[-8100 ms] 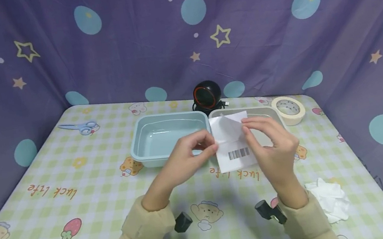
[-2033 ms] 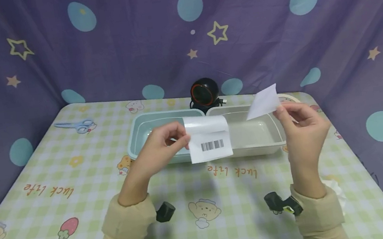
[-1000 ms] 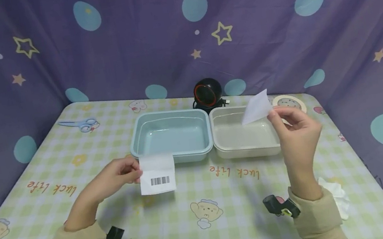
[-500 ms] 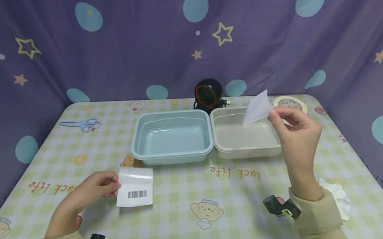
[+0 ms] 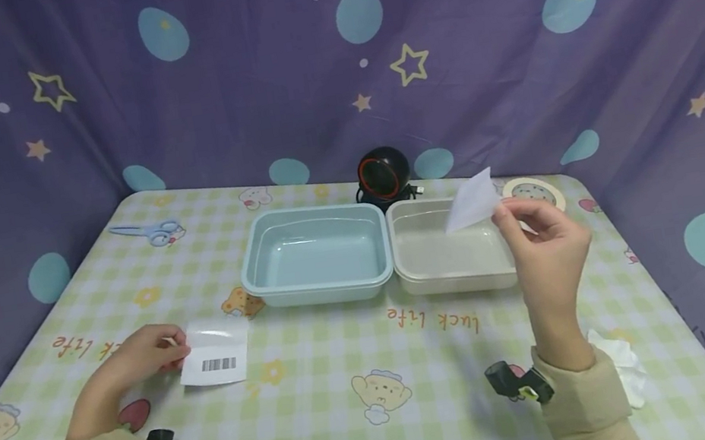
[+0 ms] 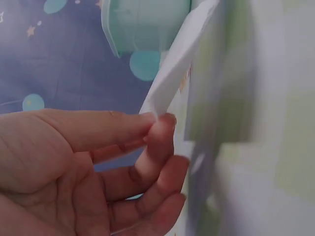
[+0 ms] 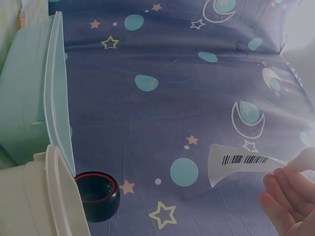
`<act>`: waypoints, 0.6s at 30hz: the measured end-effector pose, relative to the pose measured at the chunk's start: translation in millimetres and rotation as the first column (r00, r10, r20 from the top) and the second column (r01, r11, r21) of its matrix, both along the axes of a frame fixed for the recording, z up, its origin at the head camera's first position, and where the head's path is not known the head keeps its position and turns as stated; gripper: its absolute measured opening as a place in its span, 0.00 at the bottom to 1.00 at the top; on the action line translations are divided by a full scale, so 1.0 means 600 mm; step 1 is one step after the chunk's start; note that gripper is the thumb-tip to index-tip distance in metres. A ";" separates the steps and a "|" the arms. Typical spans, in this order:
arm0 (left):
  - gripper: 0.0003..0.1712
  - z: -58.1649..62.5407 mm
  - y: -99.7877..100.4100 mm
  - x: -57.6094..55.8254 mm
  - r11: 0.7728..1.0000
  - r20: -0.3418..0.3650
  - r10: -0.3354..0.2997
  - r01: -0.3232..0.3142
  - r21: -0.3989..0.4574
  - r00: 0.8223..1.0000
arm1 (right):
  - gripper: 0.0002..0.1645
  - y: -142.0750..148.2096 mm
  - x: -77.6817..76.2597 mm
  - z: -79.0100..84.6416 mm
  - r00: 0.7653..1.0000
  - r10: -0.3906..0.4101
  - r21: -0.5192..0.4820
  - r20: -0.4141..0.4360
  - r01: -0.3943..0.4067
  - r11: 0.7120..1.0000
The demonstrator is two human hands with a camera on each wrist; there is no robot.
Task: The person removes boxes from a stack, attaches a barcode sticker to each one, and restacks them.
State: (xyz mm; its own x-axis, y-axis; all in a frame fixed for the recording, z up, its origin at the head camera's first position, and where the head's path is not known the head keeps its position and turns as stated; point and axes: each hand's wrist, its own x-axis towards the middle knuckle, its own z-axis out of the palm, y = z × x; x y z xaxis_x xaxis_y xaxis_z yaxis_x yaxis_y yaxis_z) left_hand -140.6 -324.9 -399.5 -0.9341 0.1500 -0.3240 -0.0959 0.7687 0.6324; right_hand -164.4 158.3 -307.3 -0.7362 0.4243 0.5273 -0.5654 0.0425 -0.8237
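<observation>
In the head view my left hand pinches a white barcode label by its left edge, low over the table at the left front. The left wrist view shows the thumb and index finger on a corner of that white label. My right hand is raised by the grey basin, pinching a smaller white label by its corner. That label hangs above the basin, and its far side carries a barcode in the right wrist view, where the label looks curved.
A blue basin and a grey basin stand side by side. Behind them sits a round black device with a cable. Blue scissors lie back left, a tape roll back right, crumpled white paper near the right sleeve.
The two pieces, together in the oldest frame, are now apart. My left hand has carried its label leftward and down towards the table; the right hand has stayed almost still over the last second.
</observation>
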 end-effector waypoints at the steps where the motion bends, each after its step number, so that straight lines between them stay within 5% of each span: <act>1: 0.06 0.000 -0.003 0.000 0.999 0.004 0.015 -0.015 -0.029 1.000 | 0.07 0.000 0.000 0.000 1.000 0.000 0.000 -0.001 0.000 1.000; 7: 0.09 0.001 -0.017 0.000 0.985 0.000 0.071 -0.070 -0.160 0.997 | 0.07 0.000 0.000 0.000 1.000 0.000 0.000 -0.004 0.000 1.000; 18: 0.14 0.006 -0.019 0.005 0.964 -0.016 0.119 -0.119 -0.237 0.993 | 0.07 -0.001 0.000 0.000 1.000 -0.011 0.022 0.003 0.011 1.000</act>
State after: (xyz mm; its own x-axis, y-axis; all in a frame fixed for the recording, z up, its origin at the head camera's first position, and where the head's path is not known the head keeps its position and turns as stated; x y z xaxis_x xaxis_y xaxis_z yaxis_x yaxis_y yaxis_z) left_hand -137.7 -336.6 -395.7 -0.9412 -0.0429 -0.3351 -0.1946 0.8797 0.4338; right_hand -164.6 158.0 -307.4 -0.7330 0.4206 0.5346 -0.5626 0.0670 -0.8240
